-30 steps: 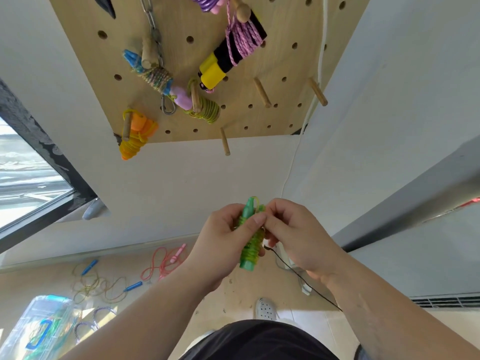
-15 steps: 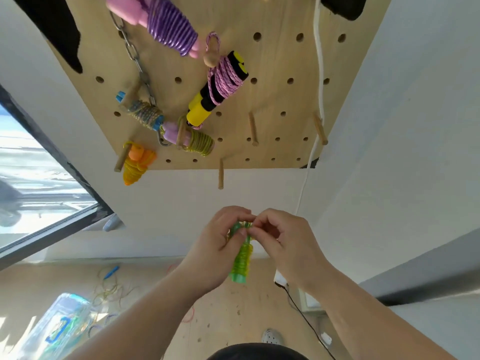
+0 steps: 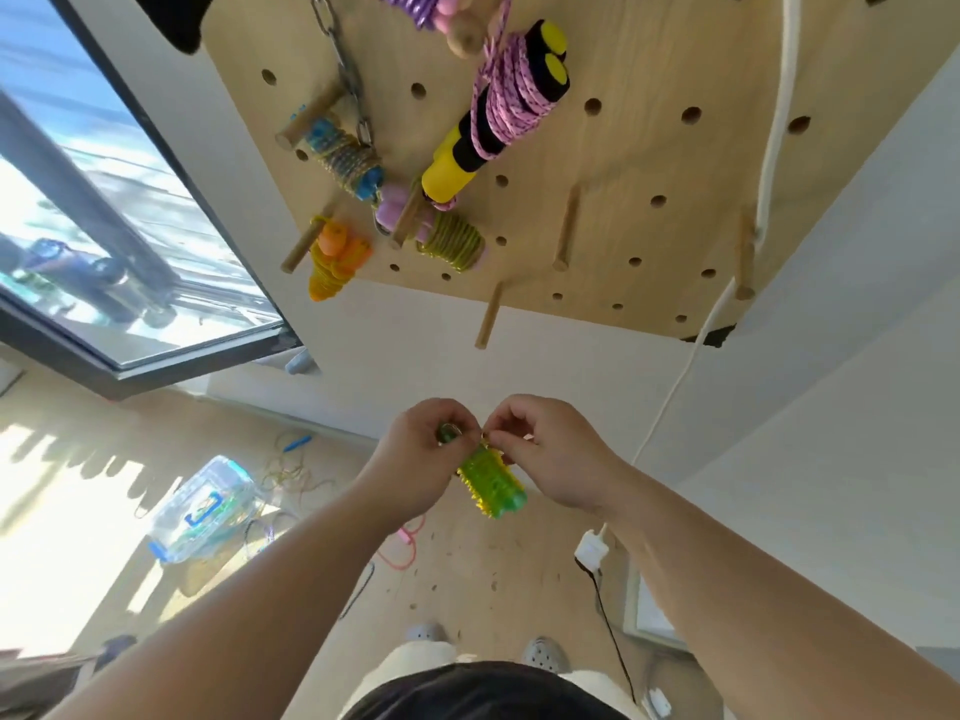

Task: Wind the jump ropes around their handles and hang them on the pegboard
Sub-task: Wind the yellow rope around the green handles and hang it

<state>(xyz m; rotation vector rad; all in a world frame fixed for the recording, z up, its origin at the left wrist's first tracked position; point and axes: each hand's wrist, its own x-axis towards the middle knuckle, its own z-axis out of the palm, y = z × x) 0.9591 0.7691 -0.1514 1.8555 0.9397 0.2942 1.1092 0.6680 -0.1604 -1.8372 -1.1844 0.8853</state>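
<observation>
Tension matters: our left hand (image 3: 418,459) grips the wound green jump rope (image 3: 491,485), which hangs just below our fingers (image 3: 452,415); our right hand (image 3: 553,454) pinches its top end. We should tuck snugly, leaving a loop for the peg (image 3: 488,317) above.

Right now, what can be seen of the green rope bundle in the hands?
The green bundle is a jump rope wound in tight coils around its handles, translucent lime plastic by its look. It tilts, its lower end free in the air. The left hand grips its upper end; the right hand pinches it near the top. It is not yet on the pegboard.
</observation>
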